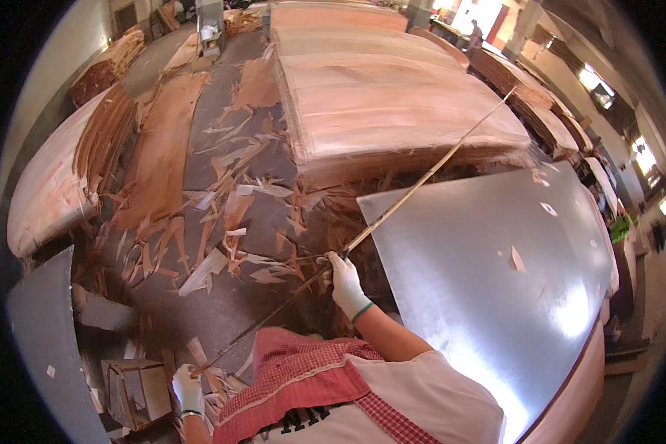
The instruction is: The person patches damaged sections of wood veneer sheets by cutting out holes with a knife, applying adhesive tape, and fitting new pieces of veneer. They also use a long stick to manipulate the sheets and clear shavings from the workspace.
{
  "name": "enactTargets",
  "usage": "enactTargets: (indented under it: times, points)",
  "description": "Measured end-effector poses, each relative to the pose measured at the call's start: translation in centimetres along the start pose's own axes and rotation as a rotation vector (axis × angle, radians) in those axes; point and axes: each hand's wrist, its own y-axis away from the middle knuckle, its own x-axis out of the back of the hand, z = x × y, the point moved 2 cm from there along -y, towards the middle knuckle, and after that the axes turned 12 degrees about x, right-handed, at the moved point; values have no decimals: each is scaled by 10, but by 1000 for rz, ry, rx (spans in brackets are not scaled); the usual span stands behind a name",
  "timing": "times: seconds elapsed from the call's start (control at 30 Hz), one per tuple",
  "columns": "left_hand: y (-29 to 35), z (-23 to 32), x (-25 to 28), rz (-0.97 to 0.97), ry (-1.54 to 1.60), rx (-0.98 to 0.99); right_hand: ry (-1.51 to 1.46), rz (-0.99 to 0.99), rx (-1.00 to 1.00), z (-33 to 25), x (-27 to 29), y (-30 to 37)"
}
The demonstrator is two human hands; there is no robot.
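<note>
A long thin stick (428, 175) slants from my lower left up across the middle to the far right. Its upper length is pale; the lower length looks dark. My right hand (345, 287), in a white glove with a green cuff, is closed around it near the middle. Lower down, my left hand (187, 388), also gloved in white, grips the stick's near end. The far tip passes over a big stack of wood veneer sheets (392, 96). To the right of my right hand lies a smooth grey metal sheet (459, 251) with a few wood chips on it.
Torn veneer scraps (203, 274) litter the floor ahead and left. More veneer stacks stand at the left (59, 170) and far right (525, 96). A wooden frame box (135, 392) and a grey panel (44, 348) are at lower left. A person (476, 33) stands far back.
</note>
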Motion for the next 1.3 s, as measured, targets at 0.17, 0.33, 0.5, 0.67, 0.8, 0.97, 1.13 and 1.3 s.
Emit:
enactTargets:
  times: [0.17,0.33,0.5,0.67,0.8,0.97,1.13,1.3]
  points:
    - [-114,36,-1,-115,-135,136,87,-120,-46,-5,-109,-88]
    - [-276,150,-23,-574,-82,-60,114,45,14,-18,-183,-224]
    - [-416,330,4,-468,13,-490,78,145,228,-79,-249,-373]
    - [-556,487,25,-330,141,-633,44,245,216,-105,-276,-499]
    - [-652,615,49,-214,155,-762,34,346,110,-36,-260,-645]
    - [-757,745,27,-480,223,-648,10,464,-125,35,-274,-800]
    - [-840,851,-4,-593,229,-667,210,685,-86,90,-287,-887]
    - [-903,923,-35,-642,29,-664,640,620,87,73,-285,-893]
